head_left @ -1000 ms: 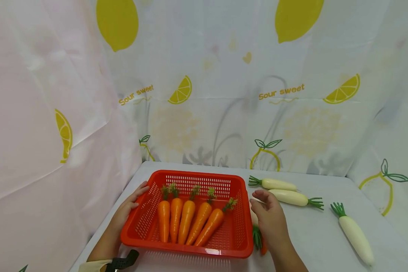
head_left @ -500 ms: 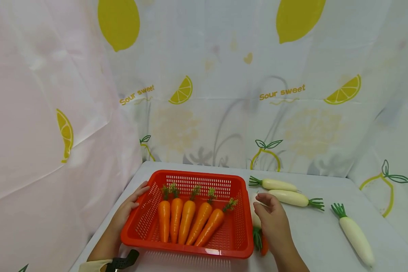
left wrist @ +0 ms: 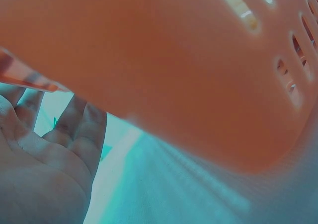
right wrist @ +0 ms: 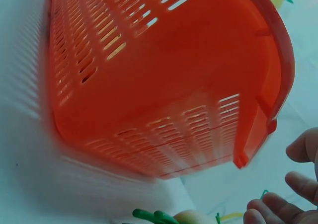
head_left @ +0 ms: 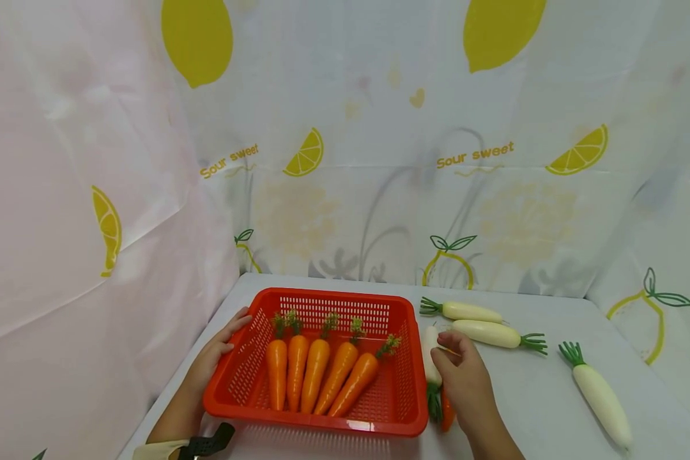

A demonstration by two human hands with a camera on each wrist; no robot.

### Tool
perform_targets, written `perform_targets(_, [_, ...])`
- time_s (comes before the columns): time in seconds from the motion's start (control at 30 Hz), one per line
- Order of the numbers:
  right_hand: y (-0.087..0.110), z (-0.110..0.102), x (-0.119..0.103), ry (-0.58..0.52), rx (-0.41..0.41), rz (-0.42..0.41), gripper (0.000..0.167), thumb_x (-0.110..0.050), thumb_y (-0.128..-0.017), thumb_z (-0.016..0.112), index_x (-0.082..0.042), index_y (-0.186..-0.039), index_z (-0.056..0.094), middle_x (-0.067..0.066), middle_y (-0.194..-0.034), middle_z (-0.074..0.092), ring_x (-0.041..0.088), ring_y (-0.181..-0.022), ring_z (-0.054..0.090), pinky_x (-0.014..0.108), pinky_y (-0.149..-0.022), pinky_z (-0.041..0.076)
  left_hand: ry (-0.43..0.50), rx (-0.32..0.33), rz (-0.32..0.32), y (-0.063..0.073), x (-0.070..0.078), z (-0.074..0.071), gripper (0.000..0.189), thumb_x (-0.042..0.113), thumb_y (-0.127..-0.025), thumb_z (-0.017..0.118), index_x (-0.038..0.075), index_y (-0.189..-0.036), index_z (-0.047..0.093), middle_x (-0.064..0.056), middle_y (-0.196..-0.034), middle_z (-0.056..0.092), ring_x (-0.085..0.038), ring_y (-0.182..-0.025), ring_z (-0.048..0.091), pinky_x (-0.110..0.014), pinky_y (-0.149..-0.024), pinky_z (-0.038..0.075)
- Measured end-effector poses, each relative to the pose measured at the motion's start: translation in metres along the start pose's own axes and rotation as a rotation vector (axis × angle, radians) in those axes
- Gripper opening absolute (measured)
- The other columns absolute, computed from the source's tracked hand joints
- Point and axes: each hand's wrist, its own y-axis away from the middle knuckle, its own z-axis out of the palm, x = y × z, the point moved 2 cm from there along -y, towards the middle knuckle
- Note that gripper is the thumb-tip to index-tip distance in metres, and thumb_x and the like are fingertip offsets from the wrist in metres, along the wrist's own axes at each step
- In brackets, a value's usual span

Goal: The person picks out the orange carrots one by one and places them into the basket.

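Note:
A red plastic basket [head_left: 316, 418] stands in the head view, with several carrots [head_left: 317, 374] side by side in it, leafy tops toward the back. My left hand [head_left: 214, 351] lies along the basket's left side, fingertips right at the rim; in the left wrist view its fingers [left wrist: 89, 134] stretch out beside the basket wall. My right hand [head_left: 466, 377] hovers right of the basket with loosely bent fingers; in the right wrist view nothing is between them. Below it lie a white radish [head_left: 432, 364] and another carrot [head_left: 448, 412], partly hidden by the hand.
Two white radishes, one farther back [head_left: 470, 312] and one nearer [head_left: 485, 333], lie at the back right. A third radish [head_left: 604, 399] lies farther right on the white table [head_left: 540, 396]. Lemon-print curtains [head_left: 345, 191] stand behind and beside the table.
My right hand has shifted a little to the right, away from the basket, uncovering more of the radish and the carrot. My left hand and the basket have stayed put.

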Motion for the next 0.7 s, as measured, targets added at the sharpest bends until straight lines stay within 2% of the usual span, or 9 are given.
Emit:
perform_targets(0.2, [-0.001, -0.002, 0.007, 0.047, -0.015, -0.001, 0.052, -0.023, -0.103, 0.061, -0.006, -0.150, 0.047, 0.019, -0.155, 0.047, 0.040, -0.143, 0.047, 0.058, -0.113, 0.046, 0.000, -0.001, 0.006, 0.001, 0.000, 0.000, 0.061, 0.000, -0.101, 0.029, -0.002, -0.162, 0.029, 0.008, -0.174, 0.020, 0.008, -0.143, 0.030, -0.022, -0.106, 0.049])
perform_targets(0.33, [-0.003, -0.004, 0.012, 0.072, -0.019, -0.010, 0.052, -0.023, -0.103, 0.062, -0.005, -0.149, 0.047, 0.021, -0.156, 0.048, 0.041, -0.145, 0.045, 0.060, -0.115, 0.043, -0.003, 0.002, 0.001, 0.000, 0.000, 0.000, 0.062, 0.000, -0.100, 0.029, -0.001, -0.162, 0.029, 0.011, -0.173, 0.021, 0.014, -0.138, 0.034, -0.023, -0.106, 0.050])
perform_targets(0.6, [-0.007, -0.007, 0.019, 0.115, -0.032, 0.027, 0.057, -0.024, -0.102, 0.061, -0.005, -0.153, 0.043, 0.023, -0.161, 0.040, 0.047, -0.151, 0.035, 0.064, -0.120, 0.034, 0.008, -0.006, 0.003, 0.001, 0.002, 0.000, 0.062, -0.002, -0.099, 0.028, -0.004, -0.162, 0.027, 0.011, -0.173, 0.021, 0.015, -0.137, 0.036, -0.023, -0.106, 0.050])
perform_targets(0.7, [-0.008, -0.008, 0.021, 0.142, -0.039, 0.040, 0.060, -0.021, -0.101, 0.062, -0.004, -0.154, 0.040, 0.026, -0.163, 0.037, 0.049, -0.151, 0.032, 0.065, -0.119, 0.033, 0.003, 0.004, -0.015, 0.000, 0.003, 0.000, 0.062, -0.001, -0.100, 0.028, -0.003, -0.162, 0.027, 0.006, -0.175, 0.017, 0.013, -0.138, 0.037, -0.024, -0.105, 0.051])
